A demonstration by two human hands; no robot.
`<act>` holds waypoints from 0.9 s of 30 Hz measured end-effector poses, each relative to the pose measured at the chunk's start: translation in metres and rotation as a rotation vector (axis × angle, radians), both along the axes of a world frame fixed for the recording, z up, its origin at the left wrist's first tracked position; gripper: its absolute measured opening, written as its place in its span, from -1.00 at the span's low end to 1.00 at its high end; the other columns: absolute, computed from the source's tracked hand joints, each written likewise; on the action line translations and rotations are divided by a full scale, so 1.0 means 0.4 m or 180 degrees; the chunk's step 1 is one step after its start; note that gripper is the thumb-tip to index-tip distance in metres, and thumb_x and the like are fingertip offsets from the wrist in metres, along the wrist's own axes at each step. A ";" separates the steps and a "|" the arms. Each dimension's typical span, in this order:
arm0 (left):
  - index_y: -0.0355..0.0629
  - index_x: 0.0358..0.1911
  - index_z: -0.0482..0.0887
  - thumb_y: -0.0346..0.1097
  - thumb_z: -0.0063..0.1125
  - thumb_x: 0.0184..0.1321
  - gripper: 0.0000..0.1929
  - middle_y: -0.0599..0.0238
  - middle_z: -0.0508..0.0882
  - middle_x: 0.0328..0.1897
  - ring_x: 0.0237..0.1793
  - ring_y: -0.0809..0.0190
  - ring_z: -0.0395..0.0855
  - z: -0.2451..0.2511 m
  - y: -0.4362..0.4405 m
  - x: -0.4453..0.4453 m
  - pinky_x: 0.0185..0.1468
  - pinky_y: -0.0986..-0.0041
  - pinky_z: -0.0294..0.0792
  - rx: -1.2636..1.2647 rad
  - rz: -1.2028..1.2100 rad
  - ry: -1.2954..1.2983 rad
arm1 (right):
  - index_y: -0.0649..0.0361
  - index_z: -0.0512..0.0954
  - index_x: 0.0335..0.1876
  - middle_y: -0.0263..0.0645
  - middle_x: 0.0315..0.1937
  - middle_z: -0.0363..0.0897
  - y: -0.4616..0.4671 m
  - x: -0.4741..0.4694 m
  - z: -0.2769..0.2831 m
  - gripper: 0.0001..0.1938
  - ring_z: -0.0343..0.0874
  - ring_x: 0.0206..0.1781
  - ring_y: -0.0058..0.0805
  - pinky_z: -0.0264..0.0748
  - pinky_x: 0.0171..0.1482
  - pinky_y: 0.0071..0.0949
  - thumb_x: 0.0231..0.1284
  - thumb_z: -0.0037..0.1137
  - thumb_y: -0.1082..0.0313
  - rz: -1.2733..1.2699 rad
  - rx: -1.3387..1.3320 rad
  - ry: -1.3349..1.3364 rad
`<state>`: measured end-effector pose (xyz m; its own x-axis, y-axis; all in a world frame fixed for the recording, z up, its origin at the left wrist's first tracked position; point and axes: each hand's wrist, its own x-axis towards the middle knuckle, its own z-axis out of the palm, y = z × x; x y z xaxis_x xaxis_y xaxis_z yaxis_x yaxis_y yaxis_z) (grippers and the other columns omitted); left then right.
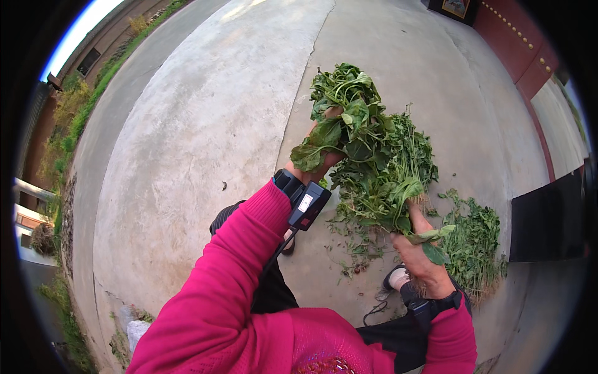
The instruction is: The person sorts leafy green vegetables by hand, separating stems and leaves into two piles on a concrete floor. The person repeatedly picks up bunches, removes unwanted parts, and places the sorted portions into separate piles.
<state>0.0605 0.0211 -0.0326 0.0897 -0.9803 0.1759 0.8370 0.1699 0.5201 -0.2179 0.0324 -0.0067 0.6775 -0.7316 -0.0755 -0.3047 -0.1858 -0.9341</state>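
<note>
A large bundle of leafy green plants [362, 140] is held up in front of me, between both hands. My left hand [327, 145] grips its upper left part, with leaves covering most of the fingers. Lower on the right, my right hand [416, 248] holds the bundle's lower end, where stems and broad leaves stick out past the wrist. Behind the bundle, more green plants with pale stems and roots [413, 149] show; whether they are held or lie on the ground I cannot tell. Another pile of uprooted plants [472, 243] lies on the concrete at the right.
Loose leaves and bits [357, 262] are scattered on the concrete ground [201, 117] near my feet. A dark cable [376, 311] lies by my right shoe. A black panel [546, 219] and a red studded door [509, 37] stand at the right. A pale bag [136, 333] sits at lower left.
</note>
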 end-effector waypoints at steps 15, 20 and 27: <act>-0.24 -0.06 0.53 -0.29 0.12 0.21 -0.73 0.23 0.65 -0.10 -0.22 0.30 0.66 0.060 -0.005 -0.008 -0.19 0.47 0.56 0.0743 0.0210 -0.0019 | 0.39 0.47 -0.02 -0.06 -0.31 0.63 -0.079 -0.043 -0.036 -0.69 0.61 -0.31 -0.35 0.50 -0.19 -0.43 0.09 0.14 0.49 -0.0439 -0.1091 0.0137; -0.27 -0.08 0.54 -0.35 0.14 0.20 -0.75 0.25 0.65 -0.15 -0.20 0.28 0.65 0.125 -0.005 -0.009 -0.11 0.42 0.54 0.0584 0.0313 -0.0919 | 0.36 0.49 -0.05 -0.10 -0.35 0.62 -0.115 -0.073 -0.035 -0.71 0.57 -0.35 -0.43 0.48 -0.22 -0.47 0.10 0.15 0.48 -0.0585 -0.1298 0.0162; -0.20 0.11 0.36 -0.33 0.16 0.20 -0.58 0.27 0.59 -0.01 -0.07 0.25 0.61 0.147 0.022 0.021 -0.02 0.28 0.49 0.0561 0.0107 -0.0872 | 0.34 0.47 -0.05 -0.02 -0.27 0.57 -0.156 -0.106 -0.044 -0.66 0.59 -0.24 -0.13 0.49 -0.15 -0.33 -0.04 0.10 0.62 -0.0896 -0.2486 0.0403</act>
<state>0.0687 0.0299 0.0263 0.0953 -0.9951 0.0259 0.6573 0.0824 0.7491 -0.2603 -0.0300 -0.0242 0.4822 -0.7457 0.4598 -0.5303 -0.6662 -0.5243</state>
